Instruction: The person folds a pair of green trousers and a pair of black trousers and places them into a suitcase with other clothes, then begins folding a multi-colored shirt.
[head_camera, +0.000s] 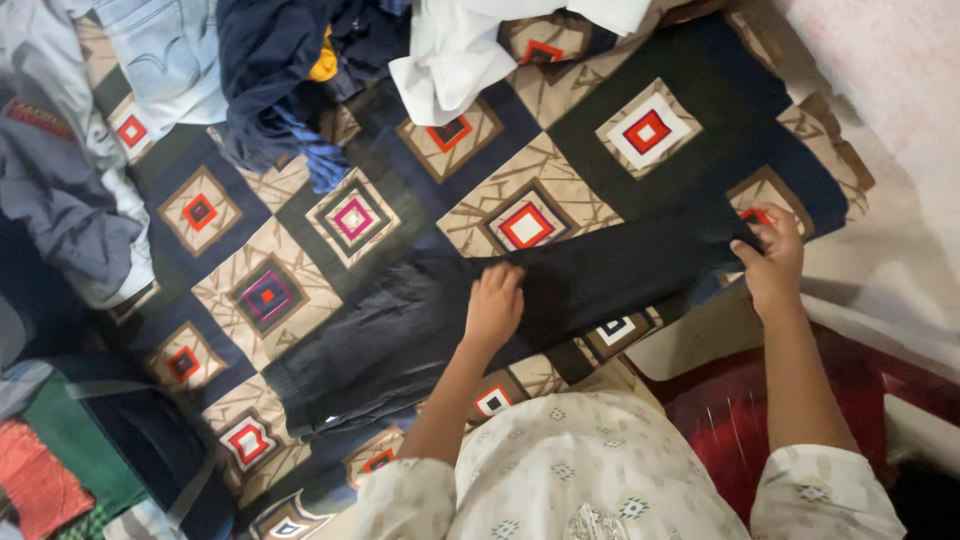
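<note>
Dim indoor light, brighter at right, soft overall blur

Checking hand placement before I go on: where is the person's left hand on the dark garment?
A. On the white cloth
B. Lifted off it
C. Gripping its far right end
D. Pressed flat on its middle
D: the left hand lies flat on the middle of the dark garment, while the right hand pinches its end.

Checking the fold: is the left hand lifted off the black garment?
No, the left hand lies flat on the black garment.
</note>
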